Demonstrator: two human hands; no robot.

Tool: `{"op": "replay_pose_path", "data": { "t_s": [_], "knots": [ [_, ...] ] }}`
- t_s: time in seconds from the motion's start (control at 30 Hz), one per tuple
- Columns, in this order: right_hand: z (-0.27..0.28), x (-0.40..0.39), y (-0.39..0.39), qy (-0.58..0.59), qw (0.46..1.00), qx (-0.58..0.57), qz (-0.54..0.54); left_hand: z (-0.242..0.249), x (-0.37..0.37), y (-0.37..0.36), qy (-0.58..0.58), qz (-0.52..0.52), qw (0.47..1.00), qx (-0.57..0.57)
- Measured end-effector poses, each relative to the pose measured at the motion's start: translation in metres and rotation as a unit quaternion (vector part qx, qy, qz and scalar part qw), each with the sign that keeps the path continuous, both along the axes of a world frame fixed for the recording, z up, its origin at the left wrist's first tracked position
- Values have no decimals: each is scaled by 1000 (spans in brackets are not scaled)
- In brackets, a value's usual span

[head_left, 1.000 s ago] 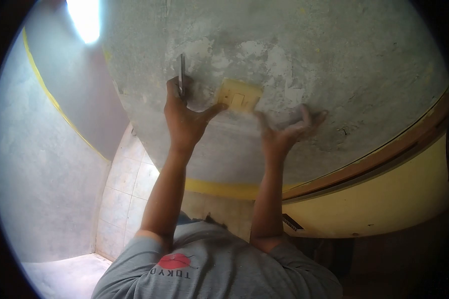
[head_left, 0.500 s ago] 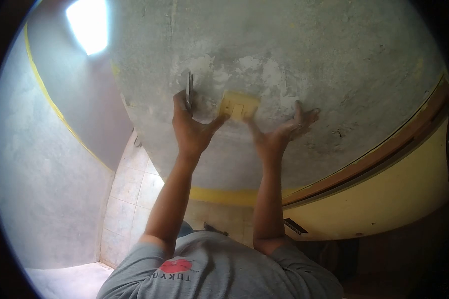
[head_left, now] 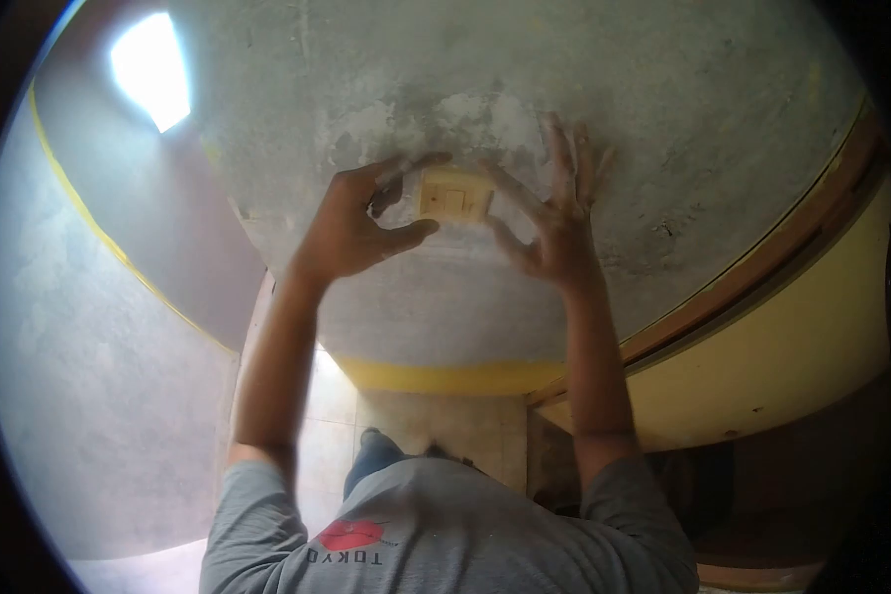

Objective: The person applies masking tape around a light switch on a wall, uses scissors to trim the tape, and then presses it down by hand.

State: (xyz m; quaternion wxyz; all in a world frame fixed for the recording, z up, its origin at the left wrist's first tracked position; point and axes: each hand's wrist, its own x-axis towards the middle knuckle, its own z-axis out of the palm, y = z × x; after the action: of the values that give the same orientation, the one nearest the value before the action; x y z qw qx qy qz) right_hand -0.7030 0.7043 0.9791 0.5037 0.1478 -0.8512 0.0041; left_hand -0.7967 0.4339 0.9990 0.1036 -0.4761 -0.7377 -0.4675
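Observation:
A cream switch plate (head_left: 455, 196) sits on the grey wall between my two hands. To its left, my left hand (head_left: 354, 223) has thumb and forefinger apart, the thumb near the plate's lower left corner. Its other fingers are curled round something dark, too unclear to name. On the plate's right side my right hand (head_left: 564, 218) is open, fingers spread over the wall, with thumb and forefinger near the plate's right edge. Whether the fingertips touch the plate is unclear.
The patchy grey wall (head_left: 445, 297) ends in a yellow strip (head_left: 445, 378) at its foot. A brown wooden frame (head_left: 733, 292) curves along the right. Floor tiles (head_left: 445, 421) lie below, and a bright opening (head_left: 153, 71) shows at the upper left.
My right hand has moved up and spread beside the plate. My left hand has turned toward the plate, its thumb off the lower edge; the thin upright tool in it no longer shows clearly.

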Motion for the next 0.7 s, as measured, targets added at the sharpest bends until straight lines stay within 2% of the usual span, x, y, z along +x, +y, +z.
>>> {"op": "replay_pose_path", "data": {
  "t_s": [0.13,0.2,0.23,0.3,0.4,0.5,0.63,0.7],
  "knots": [
    [17,-1,15,-61,992,106,-26,17,-10,-2,87,-19,993,-72],
    [22,-1,20,-78,986,145,-35,25,-8,-3,159,22,963,-218],
    [25,-1,22,-96,980,169,-37,27,-6,-3,160,21,962,-220],
    [32,-2,25,-112,974,195,-39,30,-2,-3,214,65,926,-304],
    [39,-4,25,-103,972,209,-33,33,-2,-4,232,65,908,-343],
    [41,-5,23,-130,965,226,-38,29,-7,-7,276,56,902,-328],
    [33,-4,26,-137,960,239,-48,34,-5,-8,281,59,894,-345],
    [32,-5,30,-138,957,252,-51,34,-5,-8,324,60,875,-354]
  ]
}}
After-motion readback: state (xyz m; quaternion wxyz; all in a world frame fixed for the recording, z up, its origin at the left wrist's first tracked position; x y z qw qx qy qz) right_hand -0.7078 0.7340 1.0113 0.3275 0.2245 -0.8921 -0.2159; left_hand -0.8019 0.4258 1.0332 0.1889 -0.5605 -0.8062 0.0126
